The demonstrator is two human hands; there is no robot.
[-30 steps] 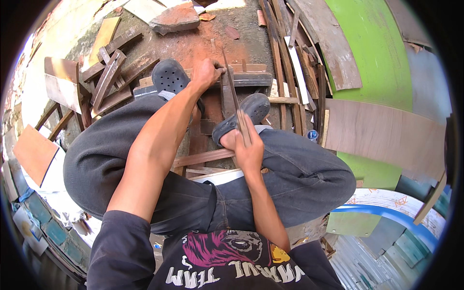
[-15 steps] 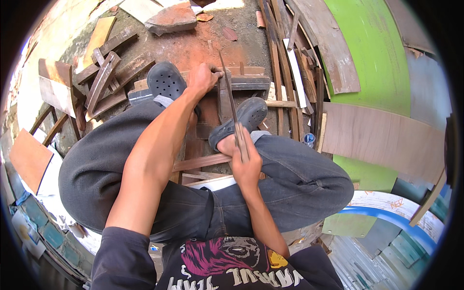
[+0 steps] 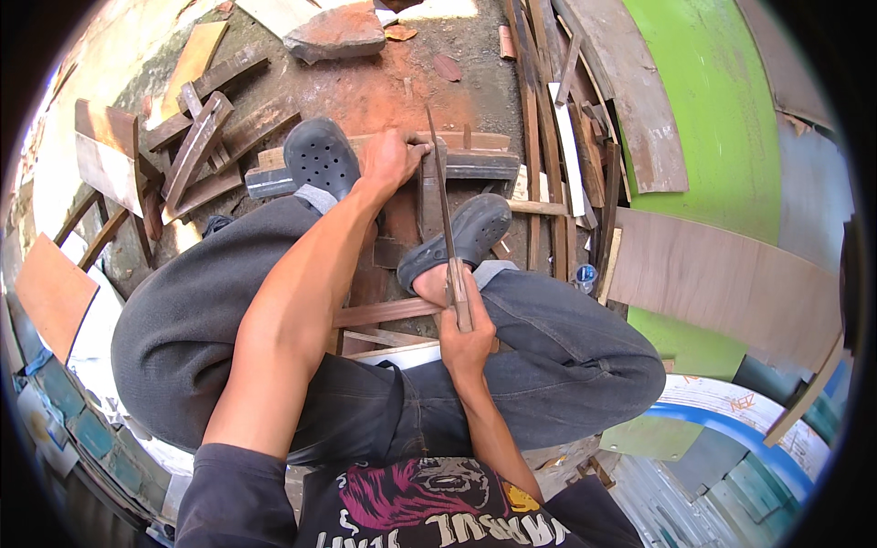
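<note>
Here the file [image 3: 445, 196] spans both hands: right hand [image 3: 468, 340] gripping; left hand [image 3: 391, 160] steadying.

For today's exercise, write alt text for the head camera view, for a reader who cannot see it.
Seen from above, a seated person's right hand grips the handle of a long thin blade, while the left hand steadies a narrow upright piece of wood between two dark clogs. Wood offcuts and planks litter the dirt ground around them.
</note>
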